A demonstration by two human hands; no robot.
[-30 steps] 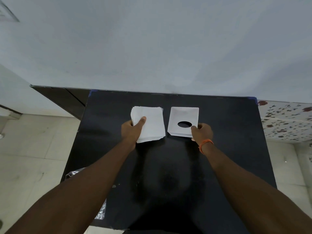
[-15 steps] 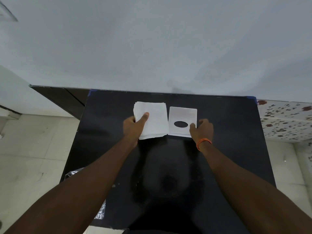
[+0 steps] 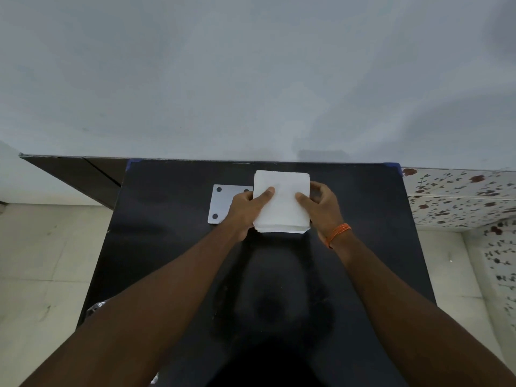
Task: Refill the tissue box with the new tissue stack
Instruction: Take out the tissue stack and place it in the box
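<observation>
Tissue stack (image 3: 282, 202) is now sitting near tabletop (image 3: 363, 208) far edge; left hand (image 3: 245, 208) and right hand (image 3: 321, 208) are gripping it, base plate (image 3: 220, 203) newly exposed, box hidden.

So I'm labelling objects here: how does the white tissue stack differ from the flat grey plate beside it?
The white tissue stack is soft, layered and held by both hands, left hand and right hand; the flat grey plate is one thin rigid sheet with dark round corner dots, lying ungripped and partly hidden. Both are roughly square, on the black table.
</observation>
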